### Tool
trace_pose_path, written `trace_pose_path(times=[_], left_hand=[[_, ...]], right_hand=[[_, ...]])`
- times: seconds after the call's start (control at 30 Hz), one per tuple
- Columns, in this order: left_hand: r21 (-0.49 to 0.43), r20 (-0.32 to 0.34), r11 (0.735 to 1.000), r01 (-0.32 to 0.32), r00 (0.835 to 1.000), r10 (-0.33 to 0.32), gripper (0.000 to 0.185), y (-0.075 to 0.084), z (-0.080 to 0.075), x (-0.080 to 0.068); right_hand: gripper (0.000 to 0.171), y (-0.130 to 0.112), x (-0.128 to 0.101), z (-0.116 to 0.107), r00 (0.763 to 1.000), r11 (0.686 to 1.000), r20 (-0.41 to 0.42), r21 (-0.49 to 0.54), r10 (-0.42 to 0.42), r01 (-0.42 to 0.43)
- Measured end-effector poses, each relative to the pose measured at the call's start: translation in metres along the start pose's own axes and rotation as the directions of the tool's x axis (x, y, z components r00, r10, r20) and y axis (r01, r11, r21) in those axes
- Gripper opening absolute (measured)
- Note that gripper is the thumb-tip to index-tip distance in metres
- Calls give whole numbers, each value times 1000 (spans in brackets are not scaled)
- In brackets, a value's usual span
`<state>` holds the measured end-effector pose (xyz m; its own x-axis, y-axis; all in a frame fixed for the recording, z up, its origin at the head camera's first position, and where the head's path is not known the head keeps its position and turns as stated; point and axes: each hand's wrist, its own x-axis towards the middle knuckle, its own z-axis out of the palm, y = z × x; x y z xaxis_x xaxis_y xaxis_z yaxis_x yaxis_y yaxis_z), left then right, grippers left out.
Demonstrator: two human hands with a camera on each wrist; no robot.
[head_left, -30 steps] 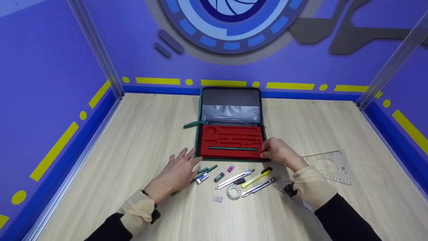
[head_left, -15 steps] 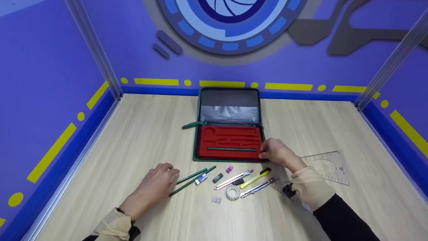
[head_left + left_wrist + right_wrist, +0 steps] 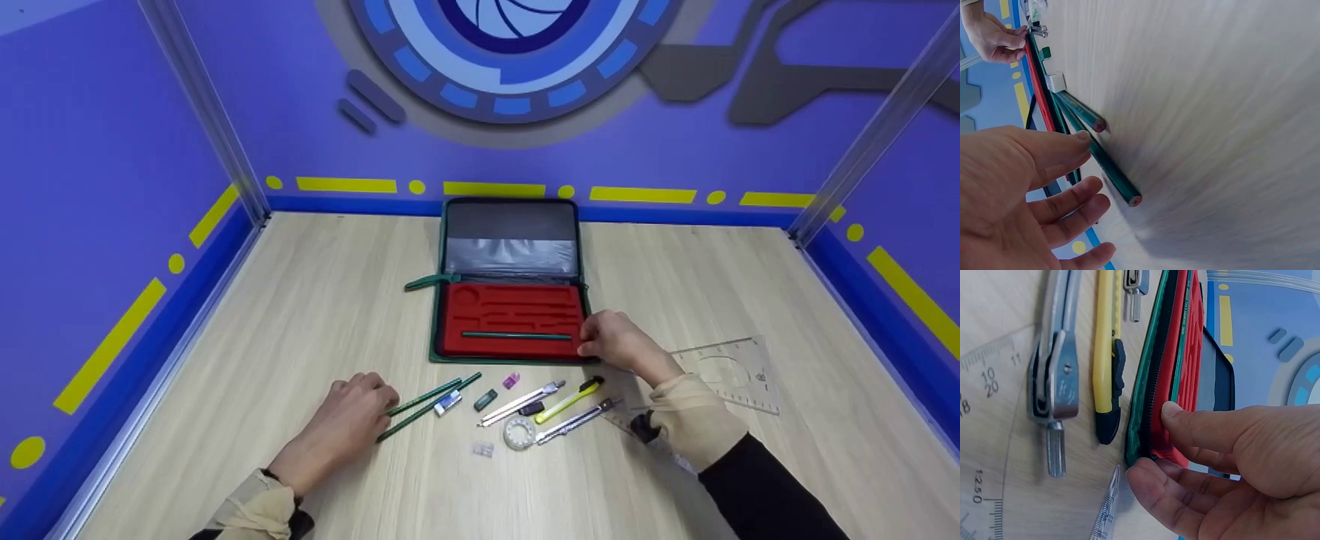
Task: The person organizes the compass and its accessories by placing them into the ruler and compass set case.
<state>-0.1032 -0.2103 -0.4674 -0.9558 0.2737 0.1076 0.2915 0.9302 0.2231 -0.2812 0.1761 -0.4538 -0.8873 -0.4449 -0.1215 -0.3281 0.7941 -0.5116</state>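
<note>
My left hand (image 3: 345, 420) is beside the near ends of two green pencils (image 3: 1120, 183), its fingers loosely bent. In the left wrist view the thumb overlaps one pencil; contact is unclear. My right hand (image 3: 619, 341) grips the front right corner of an open green zip case (image 3: 1139, 422), thumb on the red insert (image 3: 1176, 382) and fingers round the outside. One green pencil (image 3: 516, 336) lies in a slot of that insert. A white-and-blue eraser (image 3: 448, 403) lies against the loose pencils.
Before the case lie a pink sharpener (image 3: 511, 381), a small green block (image 3: 485, 400), a compass (image 3: 521, 403), a yellow utility knife (image 3: 570, 400), another metal compass (image 3: 576, 421) and a tape roll (image 3: 519, 433). A clear set square (image 3: 761, 375) lies right. Walls enclose the table.
My left hand has drawn back left and toward me from the case's front left corner, down to the pencils' near ends. The right hand keeps its grip on the case.
</note>
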Motion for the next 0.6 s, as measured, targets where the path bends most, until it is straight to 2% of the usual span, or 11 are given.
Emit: trace_pose_path(times=[0.33, 0.6], left_hand=[[-18, 0, 1000, -2, 1000, 2, 17, -1, 4, 6], [-36, -27, 999, -3, 1000, 2, 17, -4, 8, 7]], right_hand=[[12, -3, 0, 1, 999, 999, 2, 5, 45, -45], [14, -3, 0, 1, 1000, 1000, -4, 10, 18, -18]])
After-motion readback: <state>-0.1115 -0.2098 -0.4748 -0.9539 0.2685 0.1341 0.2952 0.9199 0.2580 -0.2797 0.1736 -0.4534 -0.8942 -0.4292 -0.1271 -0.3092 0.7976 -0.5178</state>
